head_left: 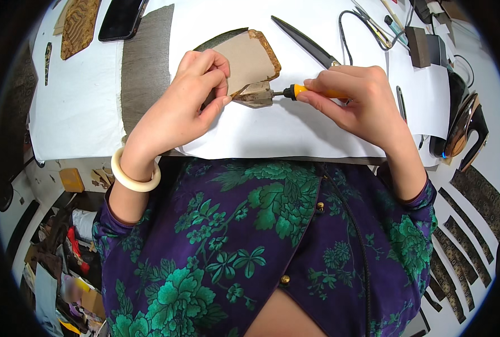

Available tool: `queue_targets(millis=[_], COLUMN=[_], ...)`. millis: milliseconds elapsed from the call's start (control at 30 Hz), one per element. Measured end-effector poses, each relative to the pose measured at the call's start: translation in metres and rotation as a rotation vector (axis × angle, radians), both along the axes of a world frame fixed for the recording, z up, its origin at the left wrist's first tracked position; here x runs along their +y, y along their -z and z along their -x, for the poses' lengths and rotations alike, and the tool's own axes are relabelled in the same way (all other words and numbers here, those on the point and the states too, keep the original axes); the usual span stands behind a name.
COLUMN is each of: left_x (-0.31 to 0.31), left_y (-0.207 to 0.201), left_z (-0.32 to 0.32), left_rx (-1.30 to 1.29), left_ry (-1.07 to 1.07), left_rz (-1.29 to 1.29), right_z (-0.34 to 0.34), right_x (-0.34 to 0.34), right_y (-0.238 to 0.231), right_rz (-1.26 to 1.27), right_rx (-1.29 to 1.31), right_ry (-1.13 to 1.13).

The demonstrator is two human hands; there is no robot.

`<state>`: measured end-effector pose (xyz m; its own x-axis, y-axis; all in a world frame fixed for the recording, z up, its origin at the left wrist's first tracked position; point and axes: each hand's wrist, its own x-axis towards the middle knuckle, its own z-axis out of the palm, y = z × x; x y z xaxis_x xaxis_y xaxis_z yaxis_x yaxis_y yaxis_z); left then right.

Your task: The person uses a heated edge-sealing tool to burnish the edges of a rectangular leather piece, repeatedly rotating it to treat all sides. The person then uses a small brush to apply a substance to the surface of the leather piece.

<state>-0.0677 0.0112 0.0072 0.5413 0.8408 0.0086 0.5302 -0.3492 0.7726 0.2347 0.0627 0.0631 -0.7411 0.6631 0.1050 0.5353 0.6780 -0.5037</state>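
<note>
A broad white paper sheet covers the work surface. On it, in front of the person, is a flat beige panel with rounded corners and a mottled brown patterned edging; the panel looks light and fairly stiff, like board, so it should bend little but could crease at its corners. It is best taken by the plain face or a far side, clear of the metal. Over its near edge reaches a yellow-and-black-handled tool with a thin shaft and a flat, wedge-shaped metal head; the head looks hard and may be hot, so the handle is the place to hold it. The brown edging seems thin and soft, easily wrinkled or scuffed.

As for the grip, the right hand has thumb and forefinger closed on the front of the yellow handle, the other fingers curled behind. The left hand is bent over the panel's left side, thumb and fingertips nearly together, pinching at its near-left edge; the fingers hide the exact contact, so whether they hold the board or only the edging I cannot tell.
</note>
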Motion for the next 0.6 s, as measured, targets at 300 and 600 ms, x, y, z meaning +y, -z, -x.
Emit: queue_targets(millis=[300, 600], left_x=[0.012, 0.009], left_y=[-0.002, 0.004], left_z=[0.02, 0.017], left_rx=[-0.104, -0.064], left_ry=[0.081, 0.098], left_rz=[0.097, 0.068], right_z=[0.003, 0.001], right_x=[-0.015, -0.031], right_y=[0.0, -0.008], right_rz=[0.007, 0.091], right_rx=[0.013, 0.016], right_ry=[0.081, 0.073])
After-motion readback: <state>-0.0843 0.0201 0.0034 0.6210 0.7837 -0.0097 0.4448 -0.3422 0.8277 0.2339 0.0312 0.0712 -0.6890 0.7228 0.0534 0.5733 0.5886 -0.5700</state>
